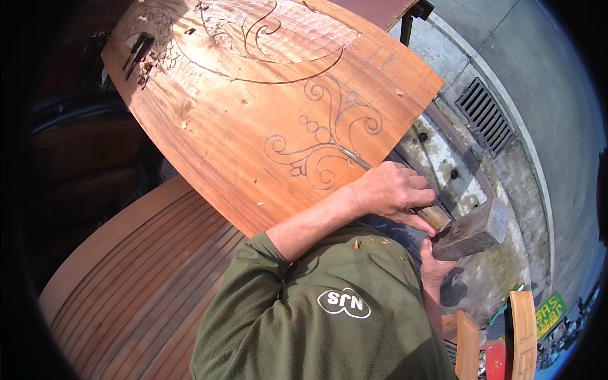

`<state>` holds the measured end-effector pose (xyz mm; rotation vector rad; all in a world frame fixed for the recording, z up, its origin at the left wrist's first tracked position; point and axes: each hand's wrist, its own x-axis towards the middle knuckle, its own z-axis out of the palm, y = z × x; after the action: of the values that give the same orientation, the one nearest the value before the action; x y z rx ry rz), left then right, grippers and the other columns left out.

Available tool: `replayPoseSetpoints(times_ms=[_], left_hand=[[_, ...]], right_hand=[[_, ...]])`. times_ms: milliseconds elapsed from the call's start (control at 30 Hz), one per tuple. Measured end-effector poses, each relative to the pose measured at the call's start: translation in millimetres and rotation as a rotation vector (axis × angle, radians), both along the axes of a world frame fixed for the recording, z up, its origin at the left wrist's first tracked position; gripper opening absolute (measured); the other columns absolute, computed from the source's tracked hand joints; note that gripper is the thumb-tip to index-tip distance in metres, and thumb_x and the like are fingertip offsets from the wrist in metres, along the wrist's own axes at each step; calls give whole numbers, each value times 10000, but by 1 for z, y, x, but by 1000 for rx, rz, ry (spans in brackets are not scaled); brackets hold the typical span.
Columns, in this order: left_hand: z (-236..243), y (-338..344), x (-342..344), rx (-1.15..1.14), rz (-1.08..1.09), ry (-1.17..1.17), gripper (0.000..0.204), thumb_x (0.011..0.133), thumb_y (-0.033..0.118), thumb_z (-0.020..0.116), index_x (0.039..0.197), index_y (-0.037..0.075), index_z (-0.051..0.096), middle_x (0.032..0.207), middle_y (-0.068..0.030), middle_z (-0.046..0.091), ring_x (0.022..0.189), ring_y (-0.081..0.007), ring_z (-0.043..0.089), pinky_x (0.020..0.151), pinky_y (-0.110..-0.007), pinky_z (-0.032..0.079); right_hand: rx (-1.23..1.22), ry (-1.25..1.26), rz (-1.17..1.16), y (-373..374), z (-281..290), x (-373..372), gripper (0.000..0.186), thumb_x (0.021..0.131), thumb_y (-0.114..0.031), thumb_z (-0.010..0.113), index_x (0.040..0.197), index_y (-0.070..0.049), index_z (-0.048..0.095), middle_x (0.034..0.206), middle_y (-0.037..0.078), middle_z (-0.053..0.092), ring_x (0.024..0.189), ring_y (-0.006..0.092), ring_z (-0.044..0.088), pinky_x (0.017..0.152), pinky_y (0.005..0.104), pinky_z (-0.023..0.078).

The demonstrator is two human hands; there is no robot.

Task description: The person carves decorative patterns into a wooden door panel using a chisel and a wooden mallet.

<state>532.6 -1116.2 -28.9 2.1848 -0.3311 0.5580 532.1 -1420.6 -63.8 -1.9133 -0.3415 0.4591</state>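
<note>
A wooden board with carved scrollwork and pencilled scroll patterns fills the upper middle. My left hand grips a chisel by its wooden handle, its steel tip on the pencilled pattern at the board's right. Below it my right hand holds a mallet, whose blocky, greyish-brown head is against or very near the end of the chisel handle; I cannot tell which. A dark tool lies among shavings at the board's upper left.
A grooved wooden panel is at lower left. At right are pavement with a metal drain grate, upright wooden pieces, a red object and a green sign. A maroon surface lies beyond the board's top edge.
</note>
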Motion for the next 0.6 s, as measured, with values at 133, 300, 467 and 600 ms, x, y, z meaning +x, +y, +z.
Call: replayPoseSetpoints(times_ms=[133, 300, 467, 600], left_hand=[[-3, -1, 2, 9, 3, 0, 551, 789, 626, 866, 824, 140, 609, 690, -19, 488, 592, -238, 609, 508, -394, 445], [-4, -1, 2, 50, -18, 53, 573, 856, 656, 784, 816, 121, 582, 729, -57, 565, 654, -291, 653, 543, -431, 488], [-11, -3, 3, 60, 6, 35, 543, 821, 620, 835, 823, 135, 590, 720, -34, 526, 622, -260, 633, 529, -408, 475], [-15, -6, 5, 60, 41, 24, 546, 827, 621, 830, 820, 136, 578, 717, -35, 522, 623, -261, 634, 529, -408, 479]], right_hand=[[215, 100, -242, 15, 7, -1, 670, 839, -19, 767, 1431, 87, 472, 1245, 151, 640, 1141, 240, 636, 990, 411, 531], [9, 8, -141, 4, -25, -1, 658, 818, -44, 811, 1416, 60, 557, 1216, 156, 659, 1103, 220, 662, 1007, 420, 527], [319, 112, -319, 33, 8, -3, 749, 818, -23, 767, 1504, 52, 476, 1223, 174, 625, 1105, 202, 630, 975, 394, 531], [15, 109, -119, 21, -18, 1, 454, 857, -16, 720, 1284, 65, 585, 1125, 134, 645, 956, 195, 636, 885, 341, 518]])
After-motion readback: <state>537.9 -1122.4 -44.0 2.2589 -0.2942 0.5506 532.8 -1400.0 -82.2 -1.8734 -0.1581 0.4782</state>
